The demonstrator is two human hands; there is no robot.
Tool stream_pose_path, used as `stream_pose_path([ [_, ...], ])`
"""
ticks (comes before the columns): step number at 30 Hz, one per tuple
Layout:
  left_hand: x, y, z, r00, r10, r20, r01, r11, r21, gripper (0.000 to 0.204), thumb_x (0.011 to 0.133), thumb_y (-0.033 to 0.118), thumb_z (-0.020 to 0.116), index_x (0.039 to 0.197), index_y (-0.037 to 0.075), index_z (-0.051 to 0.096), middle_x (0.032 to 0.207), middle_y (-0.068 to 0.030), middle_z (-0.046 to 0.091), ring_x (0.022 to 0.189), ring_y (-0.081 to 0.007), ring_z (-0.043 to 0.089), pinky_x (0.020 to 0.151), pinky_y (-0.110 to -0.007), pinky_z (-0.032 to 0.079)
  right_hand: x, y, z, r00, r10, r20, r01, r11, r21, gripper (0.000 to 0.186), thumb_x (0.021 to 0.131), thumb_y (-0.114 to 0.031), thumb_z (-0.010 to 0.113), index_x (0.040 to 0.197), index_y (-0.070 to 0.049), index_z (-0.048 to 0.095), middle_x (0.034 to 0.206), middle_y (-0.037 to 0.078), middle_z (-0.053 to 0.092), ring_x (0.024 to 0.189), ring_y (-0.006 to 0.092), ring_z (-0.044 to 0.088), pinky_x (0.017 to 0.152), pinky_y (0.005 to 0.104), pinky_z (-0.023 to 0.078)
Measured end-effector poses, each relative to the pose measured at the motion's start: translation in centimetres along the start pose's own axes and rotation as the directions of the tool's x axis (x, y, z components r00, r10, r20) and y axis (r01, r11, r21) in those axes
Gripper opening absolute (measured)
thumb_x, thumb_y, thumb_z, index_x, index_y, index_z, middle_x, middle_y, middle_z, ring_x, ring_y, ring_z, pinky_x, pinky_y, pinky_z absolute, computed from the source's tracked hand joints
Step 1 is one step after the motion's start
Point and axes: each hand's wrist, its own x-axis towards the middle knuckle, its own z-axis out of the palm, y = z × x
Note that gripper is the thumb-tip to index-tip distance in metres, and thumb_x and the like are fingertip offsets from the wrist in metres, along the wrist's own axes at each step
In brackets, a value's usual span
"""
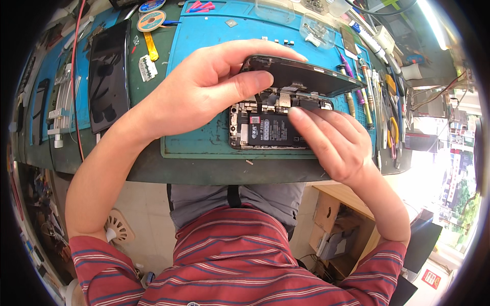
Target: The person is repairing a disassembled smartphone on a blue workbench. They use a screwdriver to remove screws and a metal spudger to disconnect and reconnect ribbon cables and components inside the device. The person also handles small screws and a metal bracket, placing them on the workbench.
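Note:
An opened smartphone [275,127] lies on the blue work mat, its black battery and circuit board bare. Its screen panel [306,76] is tilted up along the far side, dark inner face toward me. My left hand [214,81] pinches the panel's left end, thumb on the inner face and fingers behind the edge. My right hand [337,137] rests over the right part of the phone body, fingers stretched out and fingertips at the inner parts beside the battery. What lies under those fingers is hidden.
Left of the blue mat [199,140] lie a large dark screen [108,76], a razor blade [147,68] and a solder spool [151,21]. Screwdrivers [365,86] and pliers [393,131] line the right side. A clear dish [317,31] sits at the back.

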Motion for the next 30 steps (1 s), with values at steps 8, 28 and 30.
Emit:
stream_pose_path([
  [8, -0.1, 0.4, 0.1, 1.000, -0.021, 0.002, 0.021, 1.000, -0.002, 0.040, 0.112, 0.013, 0.055, 0.150, 0.000, 0.055, 0.146, -0.0093, 0.064, 0.132, -0.0172, 0.060, 0.114, -0.033, 0.047, -1.2, -0.4, 0.5, 0.973, 0.230, -0.029, -0.225, 0.965, 0.132, 0.043, 0.075, -0.010, 0.086, 0.116, -0.002, 0.077, 0.104, 0.007, 0.068, 0.084, 0.0243, 0.064, 0.073, 0.0364, 0.054],
  [28, -0.2, 0.2, 0.1, 0.999, -0.024, -0.031, 0.025, 0.999, 0.019, 0.040, 0.112, 0.014, 0.055, 0.150, 0.001, 0.055, 0.142, -0.0078, 0.066, 0.128, -0.0141, 0.061, 0.110, -0.031, 0.049, -1.0, -0.1, 0.9, 0.981, 0.186, -0.051, -0.177, 0.973, 0.148, 0.039, 0.074, -0.010, 0.085, 0.111, -0.003, 0.078, 0.101, 0.003, 0.066, 0.084, 0.0202, 0.063, 0.069, 0.0354, 0.049],
  [30, -0.2, 0.1, 0.1, 0.999, -0.024, -0.038, 0.024, 1.000, 0.013, 0.040, 0.112, 0.014, 0.055, 0.150, 0.001, 0.055, 0.142, -0.0077, 0.066, 0.127, -0.0140, 0.061, 0.110, -0.031, 0.049, -1.0, -0.1, 0.9, 0.982, 0.184, -0.050, -0.175, 0.974, 0.146, 0.039, 0.073, -0.010, 0.085, 0.111, -0.003, 0.078, 0.101, 0.003, 0.066, 0.084, 0.0205, 0.063, 0.069, 0.0355, 0.049],
])
